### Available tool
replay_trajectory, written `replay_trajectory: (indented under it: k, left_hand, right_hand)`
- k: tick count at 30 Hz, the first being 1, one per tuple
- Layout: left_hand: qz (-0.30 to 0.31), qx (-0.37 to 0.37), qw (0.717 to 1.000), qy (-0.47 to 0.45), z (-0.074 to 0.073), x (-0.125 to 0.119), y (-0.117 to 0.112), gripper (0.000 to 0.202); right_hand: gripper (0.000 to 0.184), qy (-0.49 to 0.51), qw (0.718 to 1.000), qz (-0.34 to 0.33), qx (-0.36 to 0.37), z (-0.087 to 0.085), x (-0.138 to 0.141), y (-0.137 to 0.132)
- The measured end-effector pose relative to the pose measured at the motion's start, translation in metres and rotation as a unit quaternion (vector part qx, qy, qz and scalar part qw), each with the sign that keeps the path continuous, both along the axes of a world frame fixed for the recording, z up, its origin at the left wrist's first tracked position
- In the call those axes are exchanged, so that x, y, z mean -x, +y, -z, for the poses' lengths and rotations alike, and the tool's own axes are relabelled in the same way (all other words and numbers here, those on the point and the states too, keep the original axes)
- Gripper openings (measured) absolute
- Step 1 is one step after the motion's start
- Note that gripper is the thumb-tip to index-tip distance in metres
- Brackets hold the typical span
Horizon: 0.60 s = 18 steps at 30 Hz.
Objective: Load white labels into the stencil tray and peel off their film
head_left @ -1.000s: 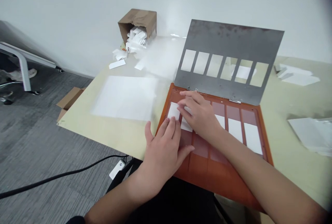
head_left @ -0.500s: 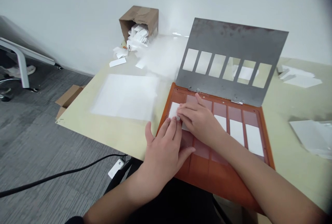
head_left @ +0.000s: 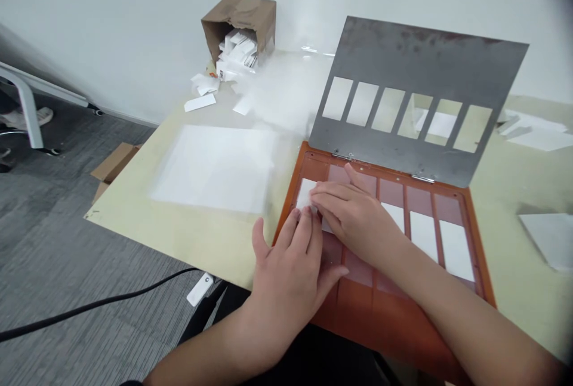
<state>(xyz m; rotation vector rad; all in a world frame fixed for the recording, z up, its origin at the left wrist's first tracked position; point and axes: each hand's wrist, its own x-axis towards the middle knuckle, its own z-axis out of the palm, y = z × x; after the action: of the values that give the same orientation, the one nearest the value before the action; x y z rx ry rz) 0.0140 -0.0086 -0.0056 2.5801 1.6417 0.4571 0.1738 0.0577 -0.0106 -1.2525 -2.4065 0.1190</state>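
Pressing in on a white card (head_left: 305, 194) at the left end of an orange hinged tray (head_left: 380, 314), the left hand (head_left: 286, 272) and right hand (head_left: 353, 216) work close together, their fingers nearly touching. Neither hand is clenched. The left fingers (head_left: 304, 214) reach forward with their tips at the card's near edge, while the right fingers lie almost flat across the tray, which seems to steady the card from both sides. Whether they actually pinch it, I cannot tell. A second white card (head_left: 326, 225) lies just beside the first, mostly hidden by the right hand.

Three more white cards (head_left: 423, 235) sit in separate recessed slots to the right, each kept apart by the tray's raised ribs. Along the tray's far edge, hinges (head_left: 423, 178) carry a steel plate (head_left: 416, 46) with six rectangular windows. It stands tilted up and away, leaving the slots open to the hands.

Left of the tray, a white sheet (head_left: 215, 168) lies on a cream board (head_left: 179, 237). Farther back from the tray, a tipped cardboard box (head_left: 237, 19) spills white slips (head_left: 200, 102), within reach of the seated person.
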Motion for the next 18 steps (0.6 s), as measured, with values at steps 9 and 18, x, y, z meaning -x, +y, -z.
replay_trajectory:
  k: [9, 18]
  left_hand:
    - [-0.001, -0.006, 1.0, -0.019, -0.0016, -0.0019, 0.0013, 0.059]
    - [0.003, -0.001, 1.0, -0.028, -0.0019, 0.0002, 0.001, 0.059]
  right_hand:
    - [0.033, 0.003, 1.0, 0.0, 0.001, -0.0018, 0.0006, -0.001]
    - [0.03, 0.013, 1.0, 0.012, 0.009, -0.0015, -0.0003, -0.0003]
